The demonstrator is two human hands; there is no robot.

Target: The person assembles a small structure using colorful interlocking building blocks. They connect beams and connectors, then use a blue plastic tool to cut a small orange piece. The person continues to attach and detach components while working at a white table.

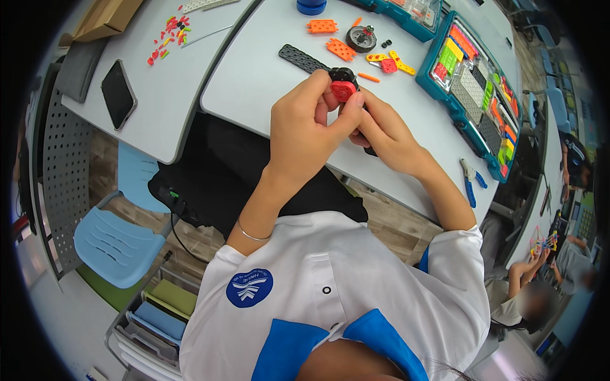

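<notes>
Over the table's near edge, both hands meet around a small assembly of red and black plastic building pieces (344,89). My left hand (304,127) is closed, its fingertips pinching the red part from the left. From the other side my right hand (389,132) grips the same assembly, thumb against the red part. A black end sticks out below the right fingers. A long black perforated strip (304,58) runs up and left from the hands; I cannot tell whether it joins the assembly. Beyond lie orange perforated plates (322,26), a black wheel (361,39) and yellow-and-red linked pieces (389,64).
At the right stands a teal case (449,95) of sorted colourful parts, with blue-handled pliers (471,181) nearer me. The left table holds a phone (119,95), scattered small connectors (170,33) and a cardboard box (105,19). Blue chairs (119,246) stand lower left; people sit far right.
</notes>
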